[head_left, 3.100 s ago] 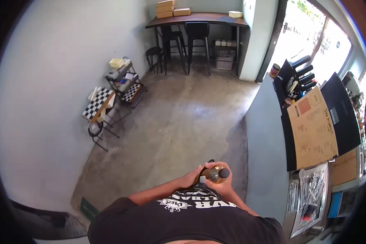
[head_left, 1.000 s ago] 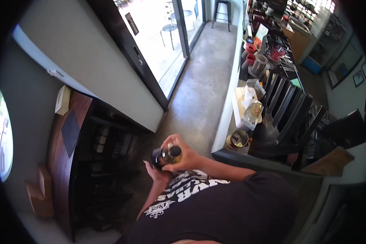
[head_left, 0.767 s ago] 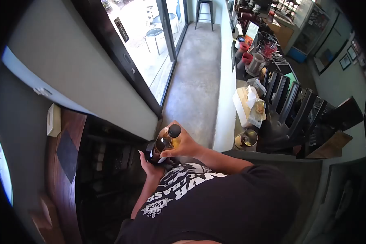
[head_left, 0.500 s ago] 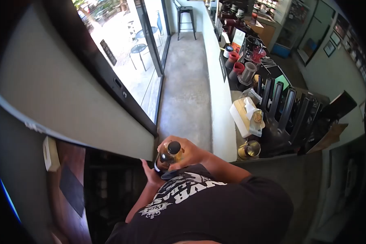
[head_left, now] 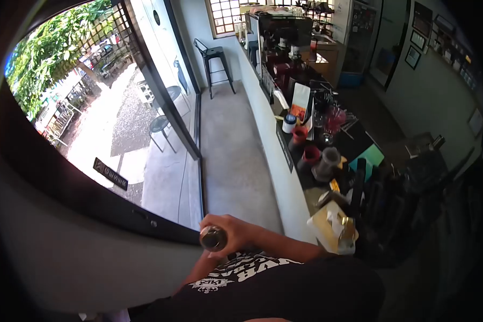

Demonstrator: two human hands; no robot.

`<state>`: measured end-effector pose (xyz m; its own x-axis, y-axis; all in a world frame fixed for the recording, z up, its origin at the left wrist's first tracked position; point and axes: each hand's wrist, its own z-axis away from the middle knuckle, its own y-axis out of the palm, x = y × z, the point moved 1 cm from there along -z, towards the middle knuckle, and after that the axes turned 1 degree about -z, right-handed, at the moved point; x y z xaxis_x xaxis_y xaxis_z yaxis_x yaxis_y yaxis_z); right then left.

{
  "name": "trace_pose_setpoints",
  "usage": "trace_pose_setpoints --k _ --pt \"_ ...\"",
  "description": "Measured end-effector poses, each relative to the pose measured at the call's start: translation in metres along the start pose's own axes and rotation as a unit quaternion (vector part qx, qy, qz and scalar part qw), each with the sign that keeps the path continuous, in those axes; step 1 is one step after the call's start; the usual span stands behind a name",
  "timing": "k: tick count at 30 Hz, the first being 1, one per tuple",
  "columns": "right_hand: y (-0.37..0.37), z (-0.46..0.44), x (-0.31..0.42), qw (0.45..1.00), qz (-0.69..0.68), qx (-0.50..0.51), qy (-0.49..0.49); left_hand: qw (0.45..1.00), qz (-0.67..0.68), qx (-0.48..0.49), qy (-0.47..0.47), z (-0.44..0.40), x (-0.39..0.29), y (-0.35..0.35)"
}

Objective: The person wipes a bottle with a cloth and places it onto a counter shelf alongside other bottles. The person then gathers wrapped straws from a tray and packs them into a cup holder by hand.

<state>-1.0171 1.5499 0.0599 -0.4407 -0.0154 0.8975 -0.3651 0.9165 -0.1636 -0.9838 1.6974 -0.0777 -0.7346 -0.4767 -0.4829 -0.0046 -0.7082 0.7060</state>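
Observation:
My right hand (head_left: 235,234) is wrapped around a glass bottle (head_left: 213,239), held in front of my chest by the sliding door's edge. The bottle's round end faces up toward me and looks dark and shiny; whether it is the cap or the base I cannot tell. My left hand (head_left: 209,258) is just below the bottle, mostly hidden behind it and the right hand. Its fingers do not show.
A dark-framed glass door (head_left: 161,86) runs along my left, with a stool (head_left: 214,53) at the far end of the concrete walkway (head_left: 233,155). On the right-hand counter stand red cups (head_left: 311,153), a grey cylinder (head_left: 327,163) and a tissue box (head_left: 324,233).
My view has lifted and turned, showing more of the door and yard. The bottle's dark cap pointed up before; now a round shiny end faces me. My left palm has become mostly hidden.

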Motion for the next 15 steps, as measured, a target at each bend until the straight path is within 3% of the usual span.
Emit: trace_pose_setpoints --k 2,6,10,13,15 --pt "-0.031 -0.031 -0.001 0.998 0.030 0.057 -0.007 1.000 0.025 0.009 0.017 -0.040 -0.027 0.023" --pt "-0.071 -0.072 -0.032 0.994 0.061 0.077 -0.045 0.996 0.073 0.021 0.037 -0.091 -0.063 0.051" --pt "-0.143 -0.108 -0.059 0.998 0.021 0.064 0.013 0.990 0.134 0.046 0.023 -0.143 -0.099 0.057" --pt "-0.194 -0.134 -0.091 0.995 -0.006 0.032 0.091 0.980 0.060 0.188 0.037 -0.194 -0.124 0.063" --pt "-0.219 -0.158 -0.110 0.994 0.005 0.021 0.104 0.991 -0.057 0.119 0.025 -0.230 -0.147 0.086"
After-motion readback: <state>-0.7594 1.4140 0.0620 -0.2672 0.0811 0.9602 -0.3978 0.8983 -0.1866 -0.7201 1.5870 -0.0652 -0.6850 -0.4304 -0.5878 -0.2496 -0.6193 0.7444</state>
